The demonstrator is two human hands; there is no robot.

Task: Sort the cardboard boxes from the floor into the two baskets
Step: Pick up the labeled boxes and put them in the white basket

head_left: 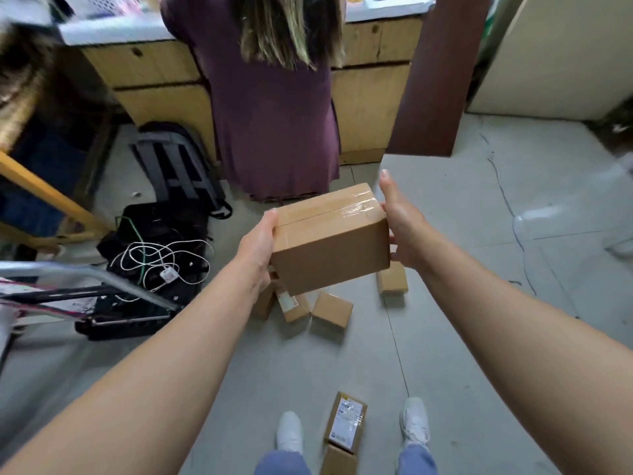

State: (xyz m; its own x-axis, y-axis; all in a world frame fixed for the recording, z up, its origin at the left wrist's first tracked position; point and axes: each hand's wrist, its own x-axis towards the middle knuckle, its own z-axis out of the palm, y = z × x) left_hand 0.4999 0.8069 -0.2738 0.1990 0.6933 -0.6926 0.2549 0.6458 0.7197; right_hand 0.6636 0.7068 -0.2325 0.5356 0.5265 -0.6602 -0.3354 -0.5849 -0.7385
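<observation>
I hold a large taped cardboard box (330, 240) in the air between both hands. My left hand (257, 248) presses its left side and my right hand (402, 228) presses its right side. Below it several small cardboard boxes lie on the grey floor, among them one (332, 309) in the middle, one (392, 278) further right and a labelled one (294, 305) partly hidden by the held box. A labelled box (346, 421) lies between my feet, with another box (339, 461) just below it. No basket is in view.
A person in a purple dress (274, 125) stands with their back to me at a wooden counter (370, 97). A grey backpack (178, 166) and a black bag with tangled white cables (154, 265) lie at the left. A dark red panel (435, 80) stands at the right.
</observation>
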